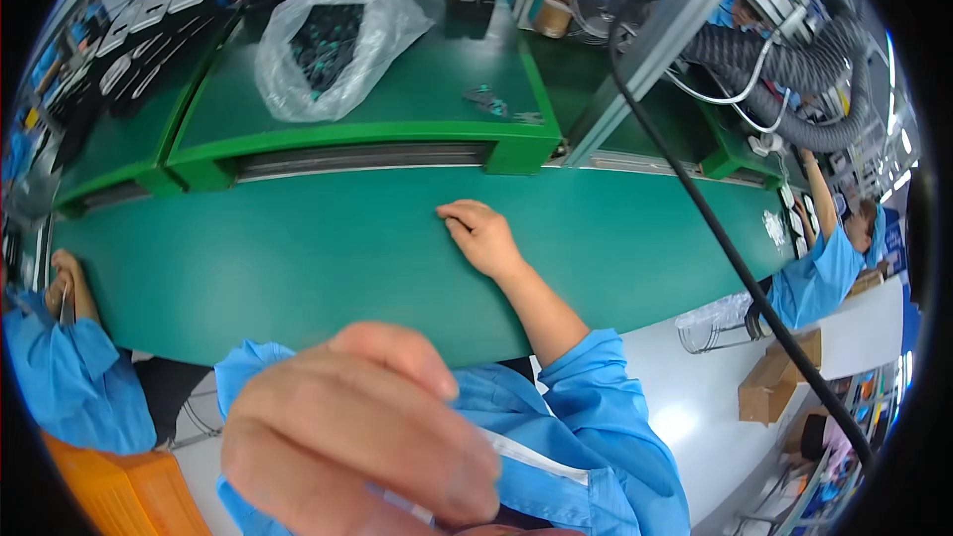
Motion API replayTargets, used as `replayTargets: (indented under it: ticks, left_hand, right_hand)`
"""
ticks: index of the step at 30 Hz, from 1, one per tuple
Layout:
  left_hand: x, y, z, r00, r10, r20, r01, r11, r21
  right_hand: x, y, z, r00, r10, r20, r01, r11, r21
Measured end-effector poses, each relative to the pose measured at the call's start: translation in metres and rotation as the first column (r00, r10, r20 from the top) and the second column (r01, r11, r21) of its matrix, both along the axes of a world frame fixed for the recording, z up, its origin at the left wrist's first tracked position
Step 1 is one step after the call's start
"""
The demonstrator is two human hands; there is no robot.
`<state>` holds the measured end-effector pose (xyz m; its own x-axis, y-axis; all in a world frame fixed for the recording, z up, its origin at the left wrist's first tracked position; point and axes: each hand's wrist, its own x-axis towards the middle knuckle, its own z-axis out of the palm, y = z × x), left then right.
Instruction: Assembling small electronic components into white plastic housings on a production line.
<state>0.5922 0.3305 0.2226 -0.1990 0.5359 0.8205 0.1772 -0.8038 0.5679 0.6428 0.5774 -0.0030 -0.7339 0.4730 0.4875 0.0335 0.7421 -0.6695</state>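
Note:
My left hand (357,427) is raised close in front of the camera, large and blurred. Its fingers are bent and pressed together, and whatever they may hold is hidden. On the green worktop (298,258) rests my right hand (480,236), loosely curled with the thumb near the forefinger and nothing in it. Beyond it, a raised green shelf (228,99) carries a clear plastic bag (372,69) of small dark and teal parts (328,45). A few similar loose parts (484,99) lie on the shelf's right side, nearer my right hand.
A black cable (715,228) hangs across the right side, near a metal post (645,60) and grey ducting (784,65). Co-workers in blue sit at the left (74,367) and right (819,278). Cardboard boxes (779,377) stand on the floor; an orange crate (119,486) is lower left.

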Motion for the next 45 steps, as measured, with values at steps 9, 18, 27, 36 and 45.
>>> replayTargets:
  ticks: [9, 18, 27, 36, 45]
  left_hand:
    - [0.009, 0.028, 0.03, 0.931, -0.362, -0.042, 0.364, 0.929, 0.065]
    - [0.005, 0.035, 0.045, 0.904, -0.421, -0.07, 0.414, 0.905, -0.092]
    - [0.015, 0.039, 0.017, 0.893, -0.445, 0.066, 0.44, 0.894, 0.082]
    - [-0.012, 0.053, -0.045, 0.884, 0.188, -0.429, -0.134, 0.979, 0.153]
    - [-0.057, 0.116, -0.178, 0.725, 0.251, -0.641, -0.573, 0.737, -0.358]
  right_hand:
    - [-0.001, 0.0, 0.002, 0.999, 0.045, 0.013, -0.045, 0.999, -0.022]
    - [0.004, 0.007, -0.005, 0.999, 0.043, -0.019, -0.043, 0.999, 0.014]
    - [-0.002, -0.001, 0.001, 0.998, 0.058, -0.021, -0.059, 0.997, -0.048]
    - [-0.001, 0.002, 0.002, 0.998, 0.066, -0.004, -0.066, 0.997, -0.048]
    - [-0.007, 0.001, -0.008, 0.993, 0.08, -0.092, -0.08, 0.997, 0.013]
